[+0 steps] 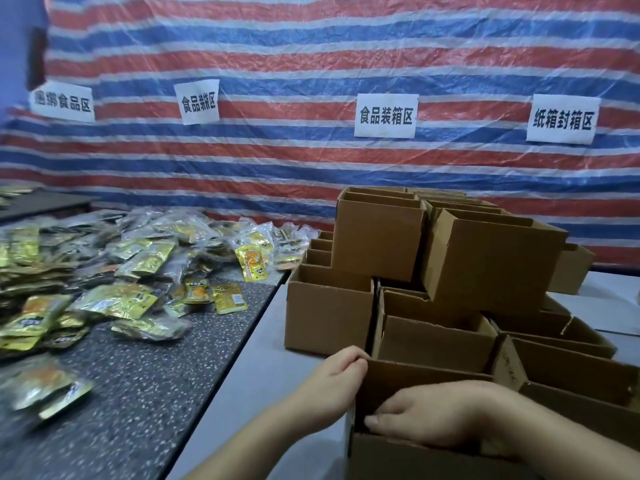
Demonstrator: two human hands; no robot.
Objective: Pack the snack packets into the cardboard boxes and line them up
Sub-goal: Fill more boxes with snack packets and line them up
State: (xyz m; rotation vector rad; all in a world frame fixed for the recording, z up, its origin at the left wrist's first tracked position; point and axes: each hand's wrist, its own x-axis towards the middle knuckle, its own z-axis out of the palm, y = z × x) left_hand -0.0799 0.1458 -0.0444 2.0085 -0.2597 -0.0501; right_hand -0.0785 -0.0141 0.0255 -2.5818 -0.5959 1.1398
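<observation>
Two bare hands work at one open brown cardboard box (398, 452) at the near edge of the pale grey table (249, 393). The left hand (332, 379) curls its fingers over the box's far left corner and grips the wall there. The right hand (426, 417) reaches down inside the box with its fingers bent; whether it holds anything I cannot tell, since the near wall hides what lies beneath it, and the box itself is cut off by the lower edge of the view.

Behind it stands a cluster of more open brown cardboard boxes (329, 317), over a dozen, some stacked in a second tier (377, 237); those at the back overlap too much to count exactly.

The yellow and gold foil snack packets (131, 271) lie in a loose heap of many dozens on the dark speckled tabletop (145, 382) to the left, well apart from the near box; the nearest ones are blurred.

Four white paper signs with black Chinese characters (386, 116) hang on the red, white and blue striped tarpaulin (311, 57) behind.
</observation>
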